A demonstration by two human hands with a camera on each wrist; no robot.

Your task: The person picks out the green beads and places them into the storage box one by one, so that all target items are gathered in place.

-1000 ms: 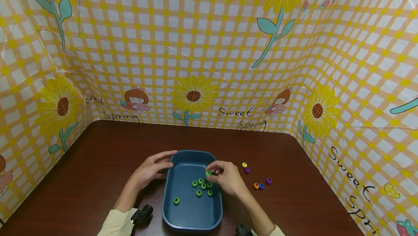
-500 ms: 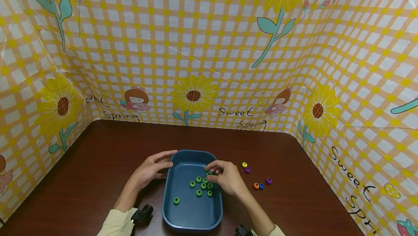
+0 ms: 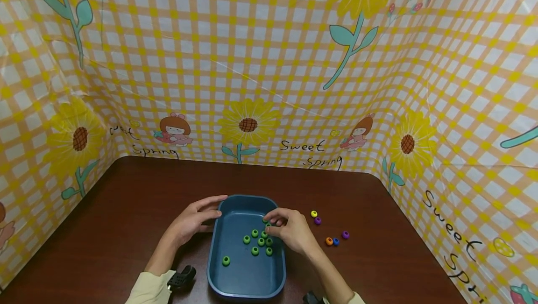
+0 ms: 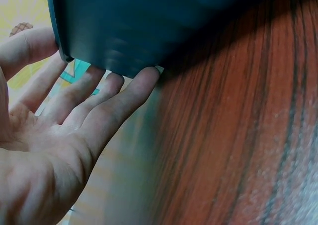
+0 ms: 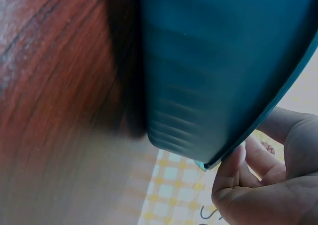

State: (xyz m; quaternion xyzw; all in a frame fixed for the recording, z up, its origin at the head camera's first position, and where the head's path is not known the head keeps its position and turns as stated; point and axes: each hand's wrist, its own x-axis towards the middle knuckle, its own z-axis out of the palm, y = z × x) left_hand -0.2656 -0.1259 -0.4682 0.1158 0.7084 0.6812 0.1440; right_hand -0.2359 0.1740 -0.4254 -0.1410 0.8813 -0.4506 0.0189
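A blue rectangular tray stands on the table with several green beads inside, mostly grouped toward its right half. One lone green bead lies near the left wall. My left hand rests against the tray's left side; in the left wrist view its fairly straight fingertips touch the outer wall. Over the right rim reaches my right hand, fingers loosely bent, thumb and fingertips apart. Two green beads show beside these fingertips, partly hidden. In the right wrist view the fingertips are behind the tray's rim.
Right of the tray, a yellow bead and a purple bead lie together on the dark wooden table. Nearer are an orange bead, a blue bead and another purple bead. A checkered cloth walls the table.
The green bead at my right fingertips has been let go among the others, and more green beads show in the tray. Some shifted left. Both hands stay almost where they were.
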